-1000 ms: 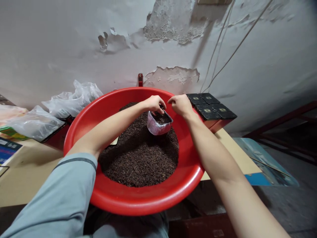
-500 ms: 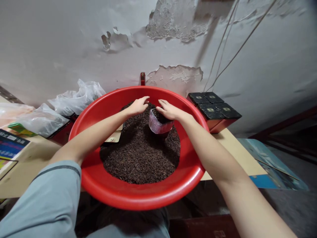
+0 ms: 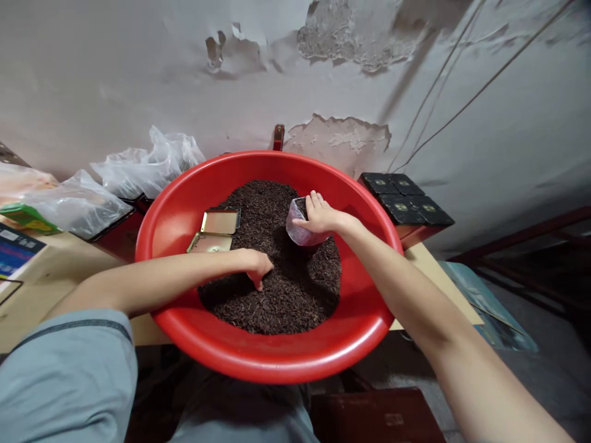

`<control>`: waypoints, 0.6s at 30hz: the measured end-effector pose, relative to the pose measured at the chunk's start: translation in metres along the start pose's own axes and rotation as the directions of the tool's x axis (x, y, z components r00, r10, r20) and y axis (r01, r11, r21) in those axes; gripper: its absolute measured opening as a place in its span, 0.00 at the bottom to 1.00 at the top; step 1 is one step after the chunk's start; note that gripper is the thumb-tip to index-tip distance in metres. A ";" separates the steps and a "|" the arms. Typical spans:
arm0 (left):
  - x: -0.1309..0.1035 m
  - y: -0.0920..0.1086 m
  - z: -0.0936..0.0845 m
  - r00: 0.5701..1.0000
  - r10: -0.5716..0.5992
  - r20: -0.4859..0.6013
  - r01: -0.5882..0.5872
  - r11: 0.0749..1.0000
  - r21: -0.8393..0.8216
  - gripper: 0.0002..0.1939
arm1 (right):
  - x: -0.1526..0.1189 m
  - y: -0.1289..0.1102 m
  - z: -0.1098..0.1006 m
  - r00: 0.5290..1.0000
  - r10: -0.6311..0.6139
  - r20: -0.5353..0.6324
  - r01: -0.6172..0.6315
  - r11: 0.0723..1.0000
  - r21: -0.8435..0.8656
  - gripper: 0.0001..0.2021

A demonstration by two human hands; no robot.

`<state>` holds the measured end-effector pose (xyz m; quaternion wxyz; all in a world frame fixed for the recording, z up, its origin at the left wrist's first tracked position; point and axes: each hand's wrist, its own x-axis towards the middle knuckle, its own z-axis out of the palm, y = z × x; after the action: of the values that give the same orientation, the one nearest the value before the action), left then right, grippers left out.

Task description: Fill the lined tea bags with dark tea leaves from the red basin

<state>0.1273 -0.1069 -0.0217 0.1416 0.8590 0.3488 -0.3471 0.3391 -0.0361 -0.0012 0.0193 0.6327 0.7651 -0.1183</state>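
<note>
Plastic-lined tub stands mouth-up in the basin; we find right hand across it, fingers extended, left hand curled at leaves, grasp unclear.

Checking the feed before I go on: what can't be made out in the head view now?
All in the head view:
Left hand: most fingertips hidden, by the hand itself or the dark grains.
Plastic-lined container: part of its top, covered by the right hand.
Black-topped tins: label print too small.
Blue item: cut off by the left edge.
</note>
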 end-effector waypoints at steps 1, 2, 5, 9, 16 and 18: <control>-0.001 0.002 0.000 1.000 0.015 -0.013 -0.015 1.000 0.009 0.33 | 0.000 0.002 0.000 1.000 -0.008 0.011 0.008 1.000 0.002 0.56; -0.001 0.004 -0.001 0.999 0.020 -0.028 -0.020 1.000 0.015 0.31 | 0.000 0.004 0.000 1.000 -0.020 0.019 0.020 1.000 0.005 0.55; 0.000 0.006 -0.001 0.996 0.006 -0.092 -0.004 1.000 0.023 0.25 | -0.003 0.009 -0.005 0.998 -0.056 0.033 0.055 0.998 0.011 0.52; 0.004 0.005 -0.003 0.993 0.062 -0.102 -0.058 0.997 0.041 0.17 | -0.011 0.011 -0.021 0.996 -0.084 0.027 0.085 0.996 -0.037 0.39; 0.010 -0.004 -0.004 0.987 0.090 -0.129 -0.091 0.996 -0.003 0.09 | -0.019 0.025 -0.045 0.989 -0.118 -0.084 0.132 0.973 0.189 0.32; 0.009 -0.011 -0.007 0.982 0.100 -0.158 -0.106 0.994 -0.029 0.09 | -0.017 0.034 -0.045 0.989 -0.093 -0.113 0.129 0.919 0.372 0.30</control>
<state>0.1283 -0.0911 -0.0232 0.1477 0.8977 0.3202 -0.2641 0.3806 -0.0372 0.0406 -0.1455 0.5847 0.7627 -0.2351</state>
